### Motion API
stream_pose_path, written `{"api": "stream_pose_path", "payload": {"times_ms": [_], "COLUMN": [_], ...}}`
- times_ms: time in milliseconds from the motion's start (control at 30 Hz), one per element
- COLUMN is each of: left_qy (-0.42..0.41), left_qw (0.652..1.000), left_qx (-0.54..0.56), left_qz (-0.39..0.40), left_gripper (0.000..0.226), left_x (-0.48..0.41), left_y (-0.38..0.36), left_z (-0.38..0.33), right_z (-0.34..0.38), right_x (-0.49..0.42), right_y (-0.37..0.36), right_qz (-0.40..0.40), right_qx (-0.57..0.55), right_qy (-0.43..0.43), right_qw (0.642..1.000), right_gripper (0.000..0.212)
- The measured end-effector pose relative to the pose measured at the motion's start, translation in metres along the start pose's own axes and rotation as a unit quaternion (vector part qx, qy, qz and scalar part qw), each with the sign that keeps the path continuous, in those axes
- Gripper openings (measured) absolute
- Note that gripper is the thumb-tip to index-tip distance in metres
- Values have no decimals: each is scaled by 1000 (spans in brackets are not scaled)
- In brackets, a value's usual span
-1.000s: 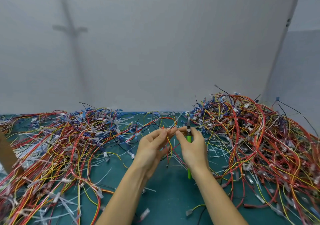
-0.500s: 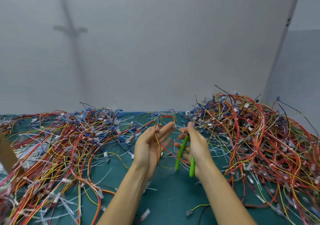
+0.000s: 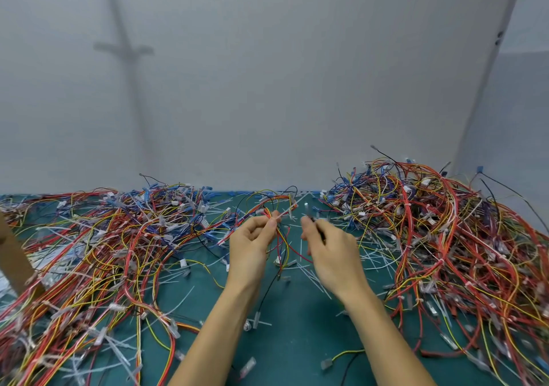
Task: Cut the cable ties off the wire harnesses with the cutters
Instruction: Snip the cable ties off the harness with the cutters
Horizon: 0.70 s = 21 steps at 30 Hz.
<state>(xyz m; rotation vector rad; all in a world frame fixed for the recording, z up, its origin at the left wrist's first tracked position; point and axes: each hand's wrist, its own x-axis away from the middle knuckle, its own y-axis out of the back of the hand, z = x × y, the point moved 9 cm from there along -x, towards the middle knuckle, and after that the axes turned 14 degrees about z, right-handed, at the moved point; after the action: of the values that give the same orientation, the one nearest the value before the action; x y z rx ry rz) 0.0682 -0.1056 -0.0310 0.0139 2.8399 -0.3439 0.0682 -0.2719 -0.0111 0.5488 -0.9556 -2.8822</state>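
Grey walls are backing a green bench (image 3: 297, 341) that is carrying heaped wire harnesses (image 3: 430, 237) and loose cable ties (image 3: 315, 278). Whereas 1 s ago both hands were meeting at 1 small harness (image 3: 282, 243), the left hand (image 3: 252, 246) is now pinching it alone, with its wires dangling. The right hand (image 3: 335, 255) is drawing aside, curling round the cutters (image 3: 315, 224), whose green handles are no longer showing. This parting is suggesting that 1 cut is probably finished and that the harness is awaiting checking.

Soft, even, fairly bright light; faint cross-shaped shadow on the wall (image 3: 124, 50). Wide-angle bending at edges; the right hand (image 3: 332, 252) seems slightly motion-blurred.
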Motion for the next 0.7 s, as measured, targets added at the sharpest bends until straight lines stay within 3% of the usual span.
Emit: {"api": "stream_pose_path", "payload": {"times_ms": [200,700], "left_qy": [-14,-27], "left_qw": [999,999], "left_qx": [-32,-27], "left_qz": [14,19], "left_gripper": [5,12], "left_x": [2,1], "left_y": [-2,-3], "left_z": [-3,-2], "right_z": [6,10], "right_x": [-1,0], "right_y": [-27,-26], "right_qz": [101,89], "right_qx": [60,80], "right_qy": [13,41], "right_qw": [993,992], "right_gripper": [51,53]}}
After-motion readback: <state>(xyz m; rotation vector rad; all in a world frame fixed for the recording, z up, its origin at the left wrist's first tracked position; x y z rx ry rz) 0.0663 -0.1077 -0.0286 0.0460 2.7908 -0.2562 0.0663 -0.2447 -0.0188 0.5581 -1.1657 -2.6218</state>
